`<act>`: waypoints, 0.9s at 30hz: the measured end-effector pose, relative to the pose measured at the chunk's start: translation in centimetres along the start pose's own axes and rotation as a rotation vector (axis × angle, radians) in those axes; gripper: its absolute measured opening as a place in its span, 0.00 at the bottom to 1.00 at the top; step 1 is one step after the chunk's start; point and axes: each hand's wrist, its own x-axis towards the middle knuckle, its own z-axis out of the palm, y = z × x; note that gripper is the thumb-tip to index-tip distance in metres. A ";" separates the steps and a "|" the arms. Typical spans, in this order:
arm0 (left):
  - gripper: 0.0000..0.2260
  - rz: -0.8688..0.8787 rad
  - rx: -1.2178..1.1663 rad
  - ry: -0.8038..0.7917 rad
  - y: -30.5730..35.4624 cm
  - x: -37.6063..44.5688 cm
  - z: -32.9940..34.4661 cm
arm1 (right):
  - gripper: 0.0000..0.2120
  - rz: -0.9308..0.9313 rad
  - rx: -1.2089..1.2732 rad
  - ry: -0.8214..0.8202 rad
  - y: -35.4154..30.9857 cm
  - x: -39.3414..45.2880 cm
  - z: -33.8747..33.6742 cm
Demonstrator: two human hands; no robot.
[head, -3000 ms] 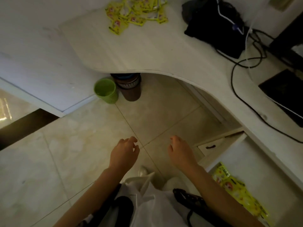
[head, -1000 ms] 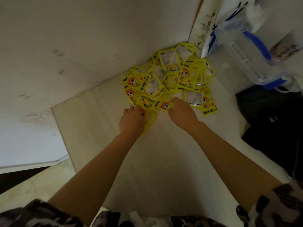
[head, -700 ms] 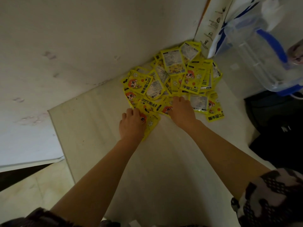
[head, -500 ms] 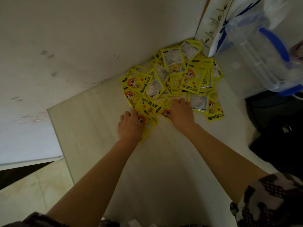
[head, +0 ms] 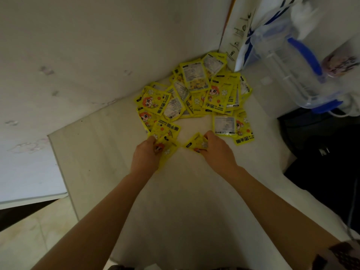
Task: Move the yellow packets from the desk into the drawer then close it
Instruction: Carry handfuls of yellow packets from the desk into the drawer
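Item: yellow packets [head: 194,96], a loose overlapping heap on the pale counter [head: 185,201], pushed into the far corner against the wall. Count not determinable; lower layers are covered by upper ones.

Left hand [head: 145,157]: grip clenched on one or more packets at the heap's near edge; fingers are hidden beneath the hand, so the number held cannot be told.

Right hand [head: 219,151]: grip pinching a crumpled packet just beside the left hand's; its print is unreadable.

Drawer: out of view.

Also present: clear jug with blue handle [head: 292,61], blurred, at the far right; a white printed bag [head: 237,36] behind it, cut off at the top edge; dark bag [head: 321,152] at right, detail lost in shadow.
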 end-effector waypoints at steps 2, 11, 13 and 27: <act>0.09 -0.003 -0.046 0.034 0.7 0.9 -0.7 | 0.20 0.041 0.101 0.024 0.3 0.3 -1.4; 0.09 -0.122 -0.077 -0.005 2.4 4.9 -1.8 | 0.17 0.238 0.462 0.152 1.2 6.9 -7.9; 0.09 -0.130 -0.012 -0.021 2.4 5.1 -1.3 | 0.20 0.230 0.486 0.199 1.3 8.9 -8.7; 0.12 -0.286 0.145 0.009 1.8 2.5 1.6 | 0.17 0.305 0.337 0.183 -0.4 14.9 -6.5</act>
